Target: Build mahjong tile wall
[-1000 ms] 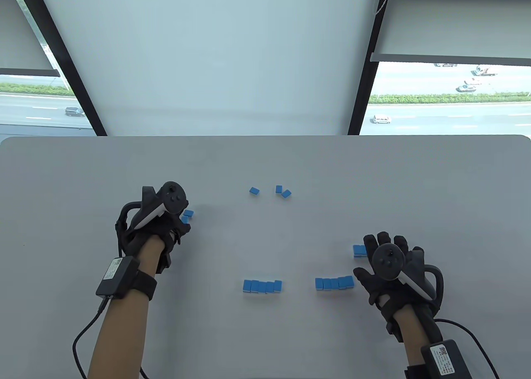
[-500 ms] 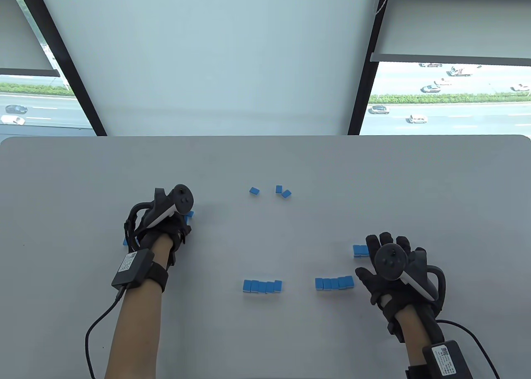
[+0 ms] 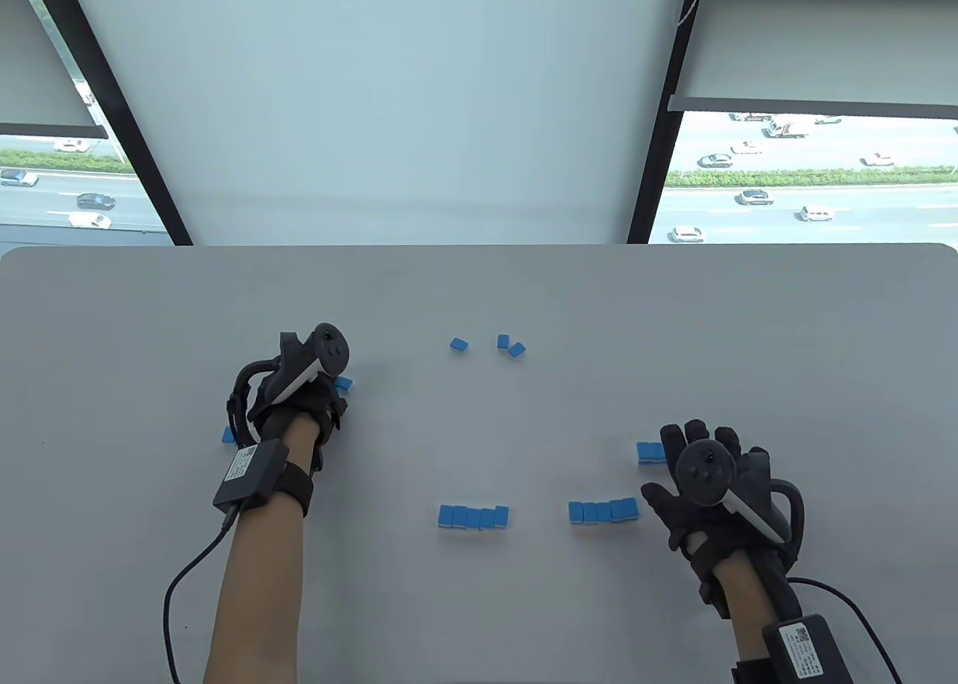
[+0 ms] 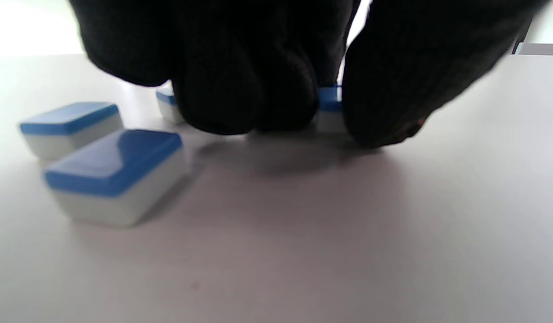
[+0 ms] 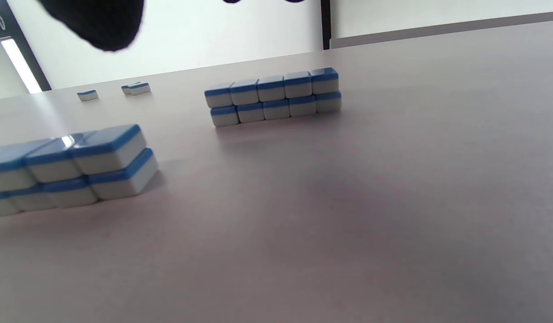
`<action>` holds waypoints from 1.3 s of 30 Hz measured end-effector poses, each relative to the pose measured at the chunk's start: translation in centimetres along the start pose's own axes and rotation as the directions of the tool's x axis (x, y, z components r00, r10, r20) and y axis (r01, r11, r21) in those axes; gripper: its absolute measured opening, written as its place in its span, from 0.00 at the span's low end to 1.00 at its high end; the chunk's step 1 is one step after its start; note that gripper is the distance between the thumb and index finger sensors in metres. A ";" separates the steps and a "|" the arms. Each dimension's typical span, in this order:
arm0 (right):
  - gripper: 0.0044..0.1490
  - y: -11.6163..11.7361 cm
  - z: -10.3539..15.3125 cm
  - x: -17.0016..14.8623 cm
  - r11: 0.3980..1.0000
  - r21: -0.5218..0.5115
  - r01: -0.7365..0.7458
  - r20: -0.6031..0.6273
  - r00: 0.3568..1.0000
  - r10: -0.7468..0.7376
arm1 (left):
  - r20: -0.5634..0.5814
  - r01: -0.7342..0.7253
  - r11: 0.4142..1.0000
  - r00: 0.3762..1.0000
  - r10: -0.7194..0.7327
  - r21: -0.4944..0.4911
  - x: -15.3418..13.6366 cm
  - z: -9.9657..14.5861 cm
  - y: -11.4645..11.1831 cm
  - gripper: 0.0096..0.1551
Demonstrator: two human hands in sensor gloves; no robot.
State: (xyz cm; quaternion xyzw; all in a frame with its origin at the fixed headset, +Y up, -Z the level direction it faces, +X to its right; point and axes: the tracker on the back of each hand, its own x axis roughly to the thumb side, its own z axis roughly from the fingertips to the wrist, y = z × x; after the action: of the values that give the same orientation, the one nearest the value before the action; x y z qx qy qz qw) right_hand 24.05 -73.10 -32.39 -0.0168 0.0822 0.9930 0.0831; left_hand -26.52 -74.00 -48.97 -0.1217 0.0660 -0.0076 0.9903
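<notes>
Gray table (image 3: pixel 479 414) is dotted with small, hard, smooth tiles, best pinched by the short sides; one tile (image 4: pixel 329 99) is pinched by the left hand (image 3: pixel 299 403), while the right hand (image 3: pixel 711 489) is spread flat, holding nothing.

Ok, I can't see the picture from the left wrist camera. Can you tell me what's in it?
Black gloved fingers of the left hand come down from the top and pinch a blue-and-white mahjong tile on the pale table. Two more tiles lie flat, blue side up: one close by, one behind it.
</notes>
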 end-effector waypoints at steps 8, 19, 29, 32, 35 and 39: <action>0.53 0.0 0.0 0.0 1.000 -0.002 0.004 -0.002 1.000 -0.004 | 0.002 0.012 1.000 1.000 -0.012 0.011 -0.2 0.2 0.0 0.34; 0.53 0.0 -0.1 0.0 1.000 0.000 0.008 0.000 1.000 -0.008 | 0.073 -0.017 0.994 0.997 0.009 0.108 -2.2 3.9 3.3 0.34; 0.53 -0.1 -0.1 0.0 1.000 -0.007 0.014 -0.002 1.000 -0.014 | 0.309 -0.191 0.946 0.945 0.105 0.261 -1.7 10.9 5.3 0.34; 0.53 0.0 -0.2 0.0 1.000 -0.002 0.011 -0.004 1.000 -0.011 | 0.374 -0.204 0.934 0.924 0.085 0.293 -0.6 13.0 4.3 0.34; 0.53 0.0 -0.1 0.0 1.000 0.000 0.007 -0.006 1.000 -0.007 | 0.421 -0.201 0.934 0.905 0.062 0.295 0.6 14.1 2.9 0.34; 0.53 0.0 -0.1 0.0 1.000 0.000 0.006 -0.007 1.000 -0.006 | 0.454 -0.159 0.955 0.890 0.030 0.250 2.3 14.3 0.9 0.33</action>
State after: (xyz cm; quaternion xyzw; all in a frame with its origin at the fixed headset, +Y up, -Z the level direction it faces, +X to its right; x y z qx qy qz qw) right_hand 24.04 -73.13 -32.49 -0.0208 0.0822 0.9927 0.0857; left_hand -22.31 -69.80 -35.77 0.0249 -0.1583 0.0598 0.9853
